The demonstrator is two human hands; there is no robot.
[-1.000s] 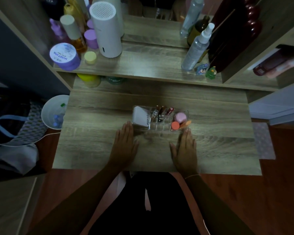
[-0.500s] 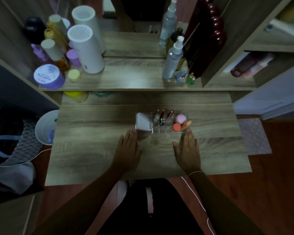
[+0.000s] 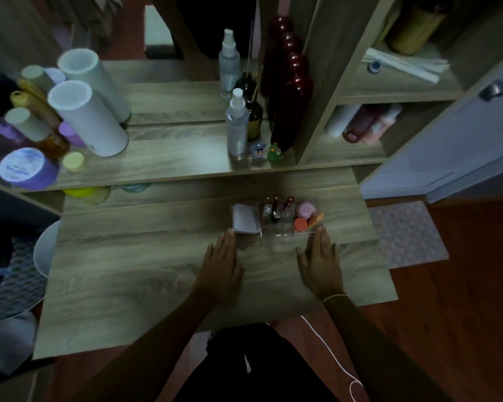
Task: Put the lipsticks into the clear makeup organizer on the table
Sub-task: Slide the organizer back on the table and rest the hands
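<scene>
Both hands flat and spread on the counter (image 3: 134,274), palms down, holding nothing: left hand (image 3: 219,264), right hand (image 3: 320,264). Clear makeup organizer (image 3: 276,233) sits near the counter's far edge, right of centre, fingertips just short of its near wall. Lipsticks (image 3: 276,210) stand in its middle slots; no loose ones visible on the counter. Looks done. If any remain, drop each upright into a free slot, steadying the organizer with the other hand.

We note print on the lid of the purple jar (image 3: 26,172) on the shelf and on the white case (image 3: 246,219) in the clear makeup organizer (image 3: 276,232); both are too blurred to read.
</scene>
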